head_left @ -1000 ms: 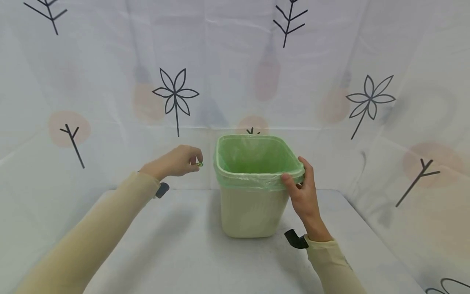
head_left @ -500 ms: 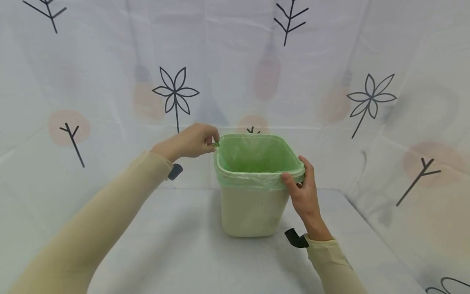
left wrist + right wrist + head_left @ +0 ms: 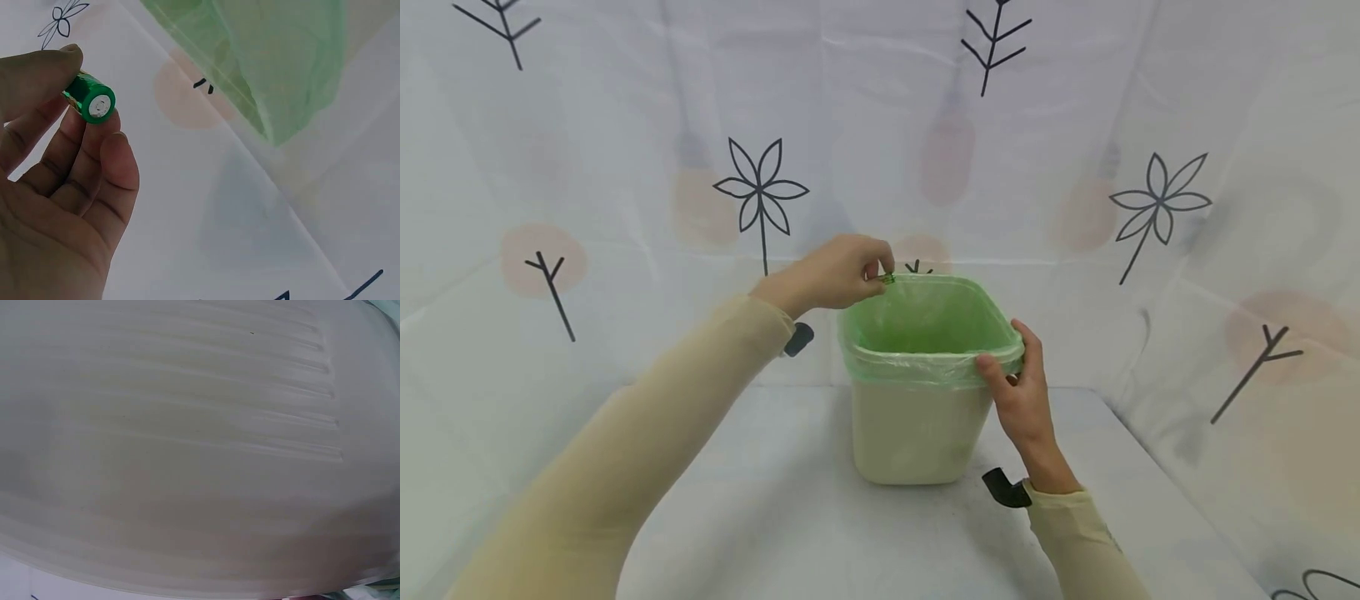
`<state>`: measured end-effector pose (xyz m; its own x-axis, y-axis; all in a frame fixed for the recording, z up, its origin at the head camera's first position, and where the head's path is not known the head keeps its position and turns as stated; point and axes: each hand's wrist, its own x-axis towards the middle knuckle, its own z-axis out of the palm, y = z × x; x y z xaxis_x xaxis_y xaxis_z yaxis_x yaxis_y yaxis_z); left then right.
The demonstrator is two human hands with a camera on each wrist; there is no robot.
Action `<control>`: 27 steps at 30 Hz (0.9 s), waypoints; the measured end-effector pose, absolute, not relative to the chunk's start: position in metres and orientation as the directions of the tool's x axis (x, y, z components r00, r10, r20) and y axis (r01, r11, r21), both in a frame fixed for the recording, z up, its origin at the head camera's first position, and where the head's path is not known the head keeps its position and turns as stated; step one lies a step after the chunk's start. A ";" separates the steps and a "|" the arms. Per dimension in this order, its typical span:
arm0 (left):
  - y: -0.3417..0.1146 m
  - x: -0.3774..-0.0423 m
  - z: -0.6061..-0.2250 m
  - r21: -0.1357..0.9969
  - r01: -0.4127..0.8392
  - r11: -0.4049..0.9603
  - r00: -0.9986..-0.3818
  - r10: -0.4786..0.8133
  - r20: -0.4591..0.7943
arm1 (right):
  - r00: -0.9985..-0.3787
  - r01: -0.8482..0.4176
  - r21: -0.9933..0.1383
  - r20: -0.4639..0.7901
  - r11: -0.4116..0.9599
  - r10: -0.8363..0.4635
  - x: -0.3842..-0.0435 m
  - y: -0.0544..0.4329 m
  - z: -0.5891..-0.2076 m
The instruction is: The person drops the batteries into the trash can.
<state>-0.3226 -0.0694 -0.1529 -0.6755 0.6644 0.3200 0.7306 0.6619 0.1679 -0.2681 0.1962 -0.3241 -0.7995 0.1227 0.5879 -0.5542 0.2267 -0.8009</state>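
Observation:
A pale bin (image 3: 910, 433) stands on the white table, its rim covered by a thin green bin liner (image 3: 917, 375) folded over the outside. My left hand (image 3: 842, 271) is raised over the bin's far left rim. Between thumb and fingertips it pinches a small green battery (image 3: 90, 97), whose flat silvery end faces the left wrist camera. At the bin's right front corner, my right hand (image 3: 1021, 400) grips the lined rim, thumb in front. The ribbed bin wall (image 3: 187, 456) fills most of the right wrist view, where that hand is hidden. The bin's bottom inside is out of sight.
The white table (image 3: 760, 517) extends to both sides of the bin. Behind it hangs a white cloth (image 3: 880, 125) printed with dark flowers and twigs. A black wrist camera mount (image 3: 1006, 488) sits at the right cuff, another mount (image 3: 800, 339) at the left.
My left hand has moved right and up with the battery, from left of the bin to over its far left rim. The right hand and the bin stay put.

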 end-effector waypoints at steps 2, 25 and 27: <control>-0.061 -0.322 -0.153 0.167 0.732 0.661 -0.675 0.669 0.312 | -0.800 -0.553 -0.801 0.587 0.230 0.124 -0.268 0.196 -0.324; -0.019 -0.327 -0.170 0.189 0.761 0.620 -0.648 0.722 0.242 | -0.802 -0.551 -0.804 0.584 0.224 0.124 -0.269 0.196 -0.323; -0.022 -0.328 -0.173 0.197 0.750 0.632 -0.662 0.716 0.222 | -0.803 -0.550 -0.805 0.583 0.221 0.124 -0.269 0.196 -0.324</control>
